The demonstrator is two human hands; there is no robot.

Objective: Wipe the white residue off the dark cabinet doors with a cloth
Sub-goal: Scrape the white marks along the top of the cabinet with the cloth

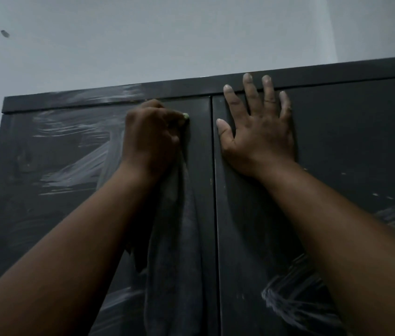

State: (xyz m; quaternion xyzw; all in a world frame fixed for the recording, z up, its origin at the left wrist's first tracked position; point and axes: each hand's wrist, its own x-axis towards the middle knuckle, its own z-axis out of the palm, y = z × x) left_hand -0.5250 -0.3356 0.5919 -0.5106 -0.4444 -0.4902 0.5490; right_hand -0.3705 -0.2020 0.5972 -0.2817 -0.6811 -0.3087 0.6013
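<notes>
Two hands up — left hand (152,137) grips cloth (177,238); cloth hangs below.

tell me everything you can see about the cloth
The cloth is a dark grey, soft-looking fabric, like a towel, nearly matching the cabinet. Its top is bunched inside the left hand, which grips it and presses it to the upper part of the left door, close to the centre seam. The rest hangs straight down in long loose folds against the door, running out of view at the bottom. A small pale green bit shows at the fingertips; what it is cannot be told.
</notes>
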